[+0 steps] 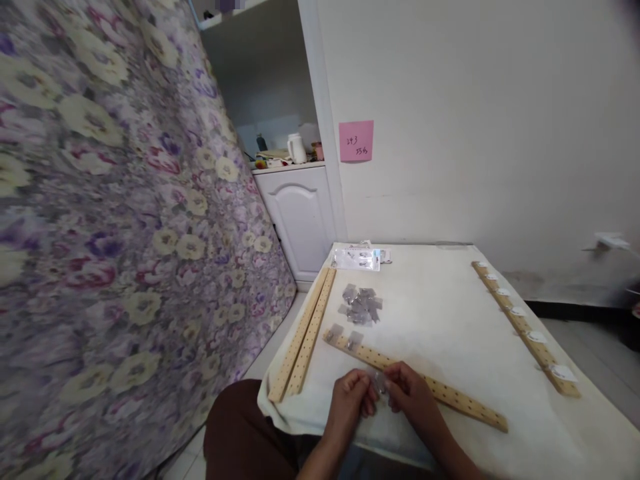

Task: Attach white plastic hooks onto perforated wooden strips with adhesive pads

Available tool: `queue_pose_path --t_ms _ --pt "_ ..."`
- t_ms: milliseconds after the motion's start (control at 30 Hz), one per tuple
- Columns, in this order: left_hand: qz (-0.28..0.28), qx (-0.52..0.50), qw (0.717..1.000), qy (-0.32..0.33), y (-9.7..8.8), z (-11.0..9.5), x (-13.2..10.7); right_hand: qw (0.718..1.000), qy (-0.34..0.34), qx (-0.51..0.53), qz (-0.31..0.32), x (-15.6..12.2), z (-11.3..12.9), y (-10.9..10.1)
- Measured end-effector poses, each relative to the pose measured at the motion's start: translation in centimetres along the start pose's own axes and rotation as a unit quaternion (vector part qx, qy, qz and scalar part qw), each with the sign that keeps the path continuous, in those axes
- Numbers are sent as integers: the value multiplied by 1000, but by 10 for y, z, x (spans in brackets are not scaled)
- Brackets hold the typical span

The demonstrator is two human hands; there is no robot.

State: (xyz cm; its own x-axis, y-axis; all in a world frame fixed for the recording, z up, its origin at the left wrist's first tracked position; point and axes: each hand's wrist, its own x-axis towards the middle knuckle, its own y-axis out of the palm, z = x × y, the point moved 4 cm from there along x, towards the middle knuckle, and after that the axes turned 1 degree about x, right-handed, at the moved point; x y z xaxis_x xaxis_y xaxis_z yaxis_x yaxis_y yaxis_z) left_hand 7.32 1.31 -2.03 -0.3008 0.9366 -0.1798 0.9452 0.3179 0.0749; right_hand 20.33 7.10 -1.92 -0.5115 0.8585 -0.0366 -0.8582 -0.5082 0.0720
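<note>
My left hand (353,399) and my right hand (409,393) meet at the near edge of the table, fingers pinched together on a small clear plastic piece (380,382) between them. Just behind the hands lies a perforated wooden strip (450,395), running diagonally, with two small clear pieces (344,335) set on its far left end. A heap of several more clear pieces (361,305) sits further back on the white table cover (440,313).
Two wooden strips (304,341) lie side by side along the table's left edge. Another strip (525,328) with several white pieces lies at the right. A clear packet (356,259) rests at the far edge. A pink note (356,141) is on the wall; floral fabric (110,220) hangs left.
</note>
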Motion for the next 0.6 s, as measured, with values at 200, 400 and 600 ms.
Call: queue_pose_path --t_ms 200,400,600 --pt "-12 -8 1000 0 -2 -2 1 998 11 42 43 2 -3 0" --pt "-3 1 1000 -7 -2 -2 2 995 6 52 85 4 -4 1" --pt "27 35 999 -25 2 -1 2 999 5 -29 18 0 -1 4"
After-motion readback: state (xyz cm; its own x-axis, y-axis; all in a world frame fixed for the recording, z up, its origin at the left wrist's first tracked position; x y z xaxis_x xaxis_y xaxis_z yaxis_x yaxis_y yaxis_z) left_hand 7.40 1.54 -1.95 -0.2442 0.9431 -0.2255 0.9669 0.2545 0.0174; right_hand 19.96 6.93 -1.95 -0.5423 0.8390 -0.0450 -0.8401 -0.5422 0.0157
